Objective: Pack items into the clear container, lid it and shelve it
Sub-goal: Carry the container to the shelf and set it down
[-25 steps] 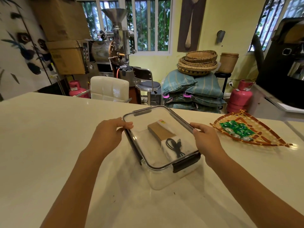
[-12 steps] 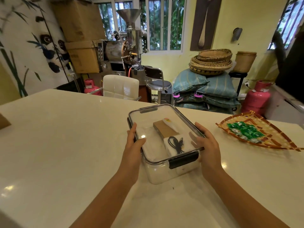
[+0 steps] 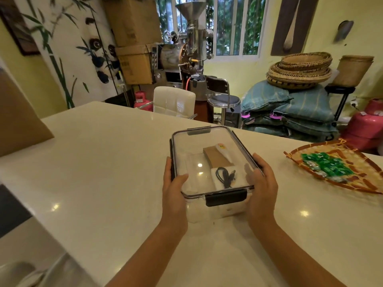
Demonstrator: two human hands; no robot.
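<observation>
Clear plastic, the lidded box [image 3: 209, 168] sits mid-desk [image 3: 103, 162], long axis running away from the person, left hand [image 3: 174, 187] and right hand [image 3: 261, 183] clamped on its long sides, equally near.

A fan-shaped woven bamboo tray [image 3: 352, 181] holding green wrapped sweets [image 3: 325, 167] lies on the cream stone counter [image 3: 93, 162], right of the grip; a white padded chair [image 3: 174, 102] stands beyond.
</observation>
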